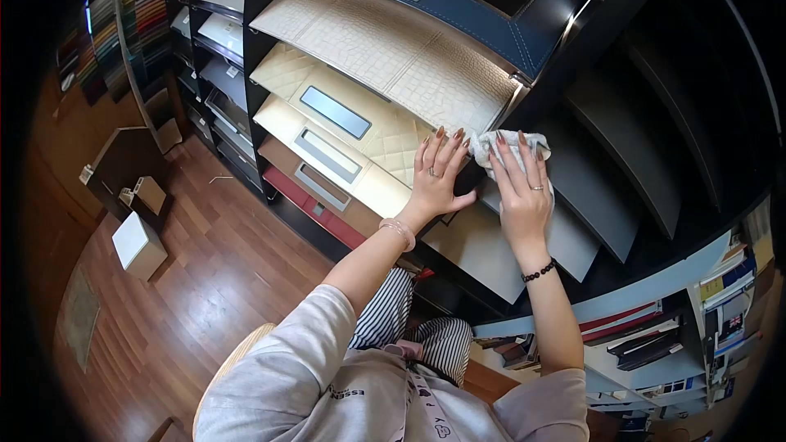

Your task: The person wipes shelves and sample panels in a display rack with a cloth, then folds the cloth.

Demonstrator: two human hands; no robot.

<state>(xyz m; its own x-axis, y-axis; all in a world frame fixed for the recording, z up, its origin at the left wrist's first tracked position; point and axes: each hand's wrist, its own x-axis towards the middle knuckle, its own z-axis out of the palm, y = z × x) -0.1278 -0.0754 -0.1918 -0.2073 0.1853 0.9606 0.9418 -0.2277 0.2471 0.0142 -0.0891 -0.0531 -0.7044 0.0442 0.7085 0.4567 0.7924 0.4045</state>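
My right hand presses a crumpled white-grey cloth against the dark upright of a display rack, its fingers stretched over the cloth. Close by on the left, my left hand has its fingers spread on the edge of the quilted cream panel, fingertips near the cloth; the palm side is hidden. Above both hands lies a beige crocodile-textured panel. A cream panel with a silver-framed slot sits below the quilted one.
A blue stitched panel tops this column, with brown and red panels lower down. Grey slanted shelves stand to the right. Books fill a low bookcase. A white box rests on the wooden floor.
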